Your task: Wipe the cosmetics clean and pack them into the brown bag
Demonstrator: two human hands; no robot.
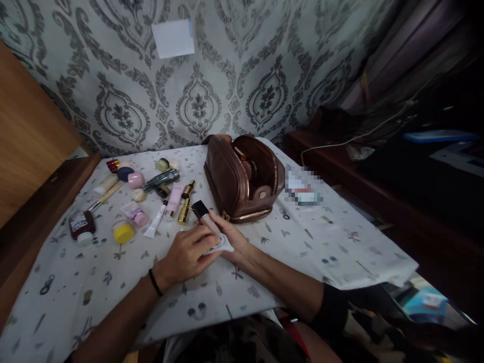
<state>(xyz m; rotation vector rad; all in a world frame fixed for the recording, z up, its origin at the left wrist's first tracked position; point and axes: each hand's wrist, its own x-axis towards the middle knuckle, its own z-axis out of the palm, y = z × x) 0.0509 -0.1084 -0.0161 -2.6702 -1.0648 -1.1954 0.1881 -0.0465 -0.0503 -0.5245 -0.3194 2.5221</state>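
Left of an open brown leather bag [226,176], a pale pink plastic tube [174,200] lies on a patterned white tablecloth [302,247]; just before the bag, the left hand [189,252] presses a white cloth [226,245] to a beige bottle [212,223] clasped by the right hand [234,241], its black cap [199,209] jutting beyond both grips.

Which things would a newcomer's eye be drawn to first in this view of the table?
Most likely the brown leather bag, standing unzipped near the table's far edge. Next, perhaps, the black-capped bottle held between both hands just in front of it, with a white cloth against its lower end. The yellow-lidded jar also stands out, bright among the cosmetics on the left.
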